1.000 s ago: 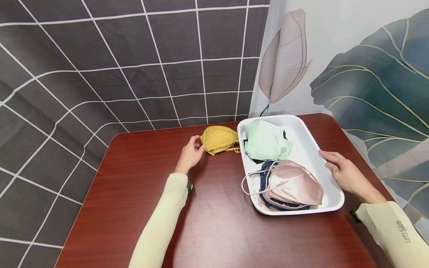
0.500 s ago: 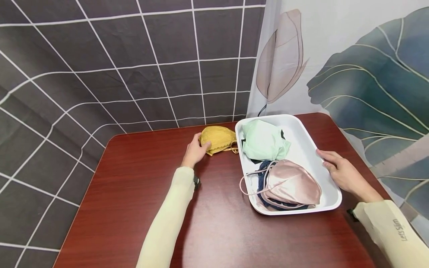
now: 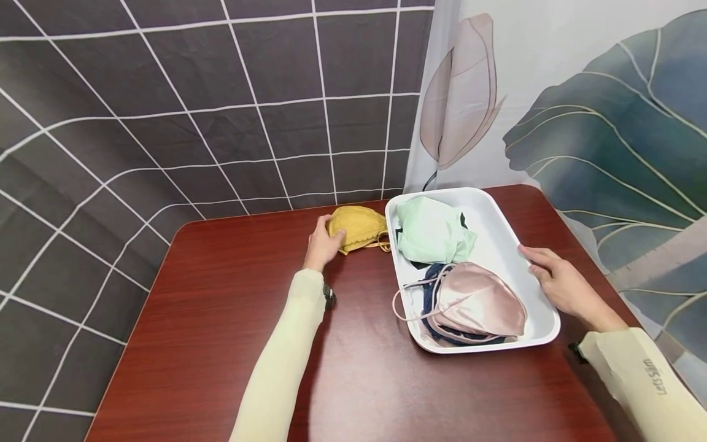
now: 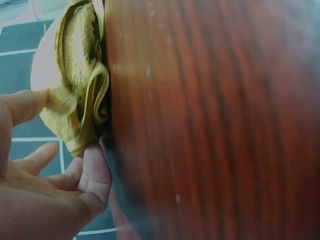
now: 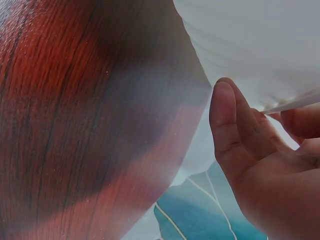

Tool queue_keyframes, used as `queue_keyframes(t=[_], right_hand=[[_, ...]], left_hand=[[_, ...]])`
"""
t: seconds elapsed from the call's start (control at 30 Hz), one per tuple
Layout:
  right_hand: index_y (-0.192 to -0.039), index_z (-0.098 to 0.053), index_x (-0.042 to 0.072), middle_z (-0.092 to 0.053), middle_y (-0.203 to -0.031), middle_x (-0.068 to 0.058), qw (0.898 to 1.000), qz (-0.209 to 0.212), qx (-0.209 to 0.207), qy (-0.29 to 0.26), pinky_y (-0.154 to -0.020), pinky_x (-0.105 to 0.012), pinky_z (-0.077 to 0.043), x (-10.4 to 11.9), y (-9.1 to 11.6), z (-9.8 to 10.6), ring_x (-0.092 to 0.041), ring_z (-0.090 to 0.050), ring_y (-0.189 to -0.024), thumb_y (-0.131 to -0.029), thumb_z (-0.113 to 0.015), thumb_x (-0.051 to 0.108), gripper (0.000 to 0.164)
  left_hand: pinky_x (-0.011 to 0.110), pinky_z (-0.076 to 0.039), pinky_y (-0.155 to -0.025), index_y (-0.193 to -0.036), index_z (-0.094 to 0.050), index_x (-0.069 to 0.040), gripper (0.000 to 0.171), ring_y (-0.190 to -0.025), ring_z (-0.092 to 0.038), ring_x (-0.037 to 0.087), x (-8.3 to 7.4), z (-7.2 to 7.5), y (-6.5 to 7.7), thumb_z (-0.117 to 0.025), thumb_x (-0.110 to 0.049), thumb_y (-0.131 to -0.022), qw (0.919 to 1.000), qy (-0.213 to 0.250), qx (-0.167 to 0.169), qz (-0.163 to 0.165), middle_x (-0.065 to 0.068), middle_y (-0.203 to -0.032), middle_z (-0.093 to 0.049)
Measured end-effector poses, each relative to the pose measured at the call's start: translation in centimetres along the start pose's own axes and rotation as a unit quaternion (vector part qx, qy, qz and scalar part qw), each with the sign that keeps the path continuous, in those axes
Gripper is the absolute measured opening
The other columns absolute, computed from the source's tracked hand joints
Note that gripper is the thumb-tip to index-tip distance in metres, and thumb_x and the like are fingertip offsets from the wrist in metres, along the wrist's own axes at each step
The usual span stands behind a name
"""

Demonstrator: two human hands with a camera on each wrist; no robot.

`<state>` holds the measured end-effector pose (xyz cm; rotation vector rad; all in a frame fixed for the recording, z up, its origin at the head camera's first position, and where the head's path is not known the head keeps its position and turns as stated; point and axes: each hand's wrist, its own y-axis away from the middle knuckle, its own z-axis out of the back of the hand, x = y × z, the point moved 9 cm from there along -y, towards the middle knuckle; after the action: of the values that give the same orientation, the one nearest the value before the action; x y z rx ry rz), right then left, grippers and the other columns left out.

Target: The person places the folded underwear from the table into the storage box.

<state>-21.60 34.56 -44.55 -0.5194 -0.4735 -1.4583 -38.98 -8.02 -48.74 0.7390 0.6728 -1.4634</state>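
A folded yellow bra (image 3: pixel 358 226) with a scalloped edge and thin straps lies near the table's back edge, left of a white tray (image 3: pixel 499 252). My left hand (image 3: pixel 323 244) grips its left end, thumb on the near side. In the left wrist view the thumb presses the yellow bra (image 4: pixel 75 75) and fingertips touch its lower end. At the tray's right side, my right hand (image 3: pixel 563 285) holds the rim between thumb and fingers. The right wrist view shows the fingers of this hand (image 5: pixel 265 155) against the tray wall (image 5: pixel 250 45).
Inside the tray, a mint-green garment (image 3: pixel 433 230) with black parts lies at the back. A pink satin bra (image 3: pixel 480 301) sits in front over a navy garment (image 3: pixel 428 298), a pink strap hanging past the left rim. A dark tile-patterned curtain (image 3: pixel 276 123) rises behind the table (image 3: pixel 232 294).
My left hand has moved slightly right and closed round the left end of the yellow bra, which it was only beside earlier. My right hand stays on the tray rim.
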Motion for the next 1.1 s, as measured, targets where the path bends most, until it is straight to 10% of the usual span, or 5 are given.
queue_keyframes(t=[0.47, 1.1], right_hand=[[-0.138, -0.041, -0.006, -0.041, -0.133, -0.03, 1.0, 0.012, -0.009, 0.001, -0.085, -0.063, -0.037, 0.4, -0.1, 0.1, -0.051, -0.04, -0.117, -0.094, -0.046, -0.004, 0.044], [-0.139, -0.039, -0.006, -0.038, -0.134, -0.03, 1.0, 0.001, -0.001, 0.0, -0.086, -0.065, -0.036, 0.3, 0.0, 0.1, -0.053, -0.039, -0.116, -0.096, -0.044, -0.003, 0.044]], left_hand=[[0.042, -0.038, -0.098, -0.137, -0.043, -0.018, 0.056, -0.119, -0.049, 0.032, -0.5, -0.3, -0.7, -0.066, -0.032, -0.088, 0.9991, -0.002, -0.039, 0.015, 0.012, -0.133, -0.053], [0.031, -0.039, -0.096, -0.119, -0.064, -0.011, 0.032, -0.113, -0.056, 0.023, -3.6, 4.6, 1.0, -0.066, -0.007, -0.087, 0.9776, 0.035, -0.14, -0.153, 0.01, -0.119, -0.063]])
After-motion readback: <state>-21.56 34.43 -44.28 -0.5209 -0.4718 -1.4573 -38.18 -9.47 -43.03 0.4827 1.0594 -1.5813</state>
